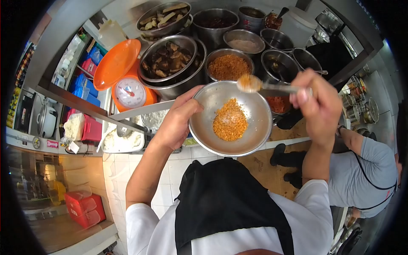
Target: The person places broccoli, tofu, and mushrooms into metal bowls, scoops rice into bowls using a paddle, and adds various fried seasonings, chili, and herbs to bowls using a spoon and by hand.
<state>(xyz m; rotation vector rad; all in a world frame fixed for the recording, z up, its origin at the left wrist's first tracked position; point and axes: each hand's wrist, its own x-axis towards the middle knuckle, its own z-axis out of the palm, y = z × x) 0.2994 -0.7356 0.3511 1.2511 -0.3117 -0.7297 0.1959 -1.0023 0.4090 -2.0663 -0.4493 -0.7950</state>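
My left hand grips the left rim of a steel mixing bowl, thumb over the edge. Orange-brown crumbly seasoning lies in the bowl, with paler grains on top. In my right hand is the handle of a spoon, its blurred head above the bowl's upper rim. Something light with an orange tint seems to be on the spoon. Just beyond the bowl stands a metal container of orange-brown crumbs. A dish of reddish seasoning is partly hidden beneath my right hand.
An orange dial scale stands at left beside a pot with a bowl of dark brown pieces. Several metal containers, one with pale powder, crowd the back. A co-worker in grey is close on the right.
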